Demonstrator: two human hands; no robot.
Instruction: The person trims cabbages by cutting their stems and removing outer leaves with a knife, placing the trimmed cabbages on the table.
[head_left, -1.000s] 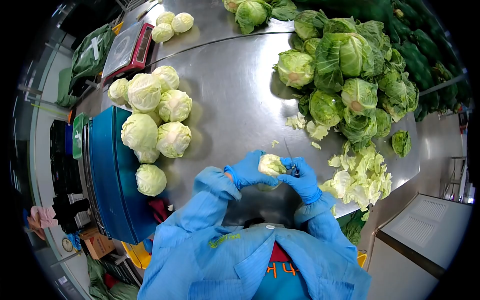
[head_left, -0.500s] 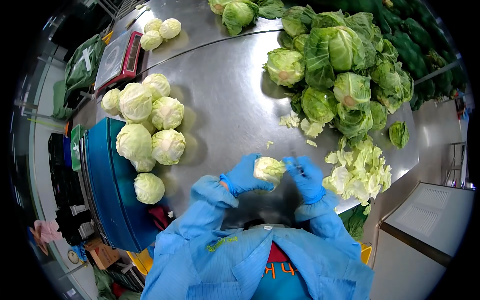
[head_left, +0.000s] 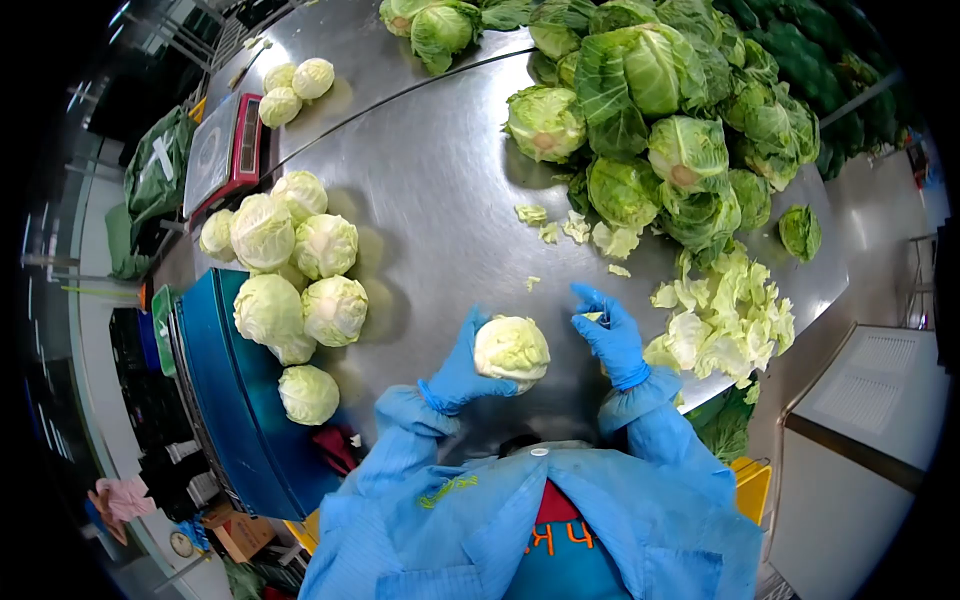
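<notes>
A small peeled cabbage [head_left: 512,350] with pale leaves rests in my left hand [head_left: 466,362], whose blue-gloved fingers and thumb curve around its left side. To the right of it and apart from it is my right hand [head_left: 612,335], also gloved, with the forefinger stretched out and the other fingers curled. Something small, partly dark, shows within that grip, with a pale bit beside it; I cannot make out its kind. Just beyond my hands, small leaf scraps [head_left: 575,227] lie on the steel table [head_left: 440,230].
Peeled cabbages [head_left: 268,310] are grouped at the left, beside a blue bin [head_left: 235,390] and a red scale [head_left: 222,155]. Leafy green cabbages [head_left: 655,75] are heaped at the far right. A pile of torn leaves [head_left: 725,320] lies close to my right hand.
The cabbage has turned and shifted left in my left hand. My right hand has drawn away from it, its forefinger now extended. The whole view has shifted slightly.
</notes>
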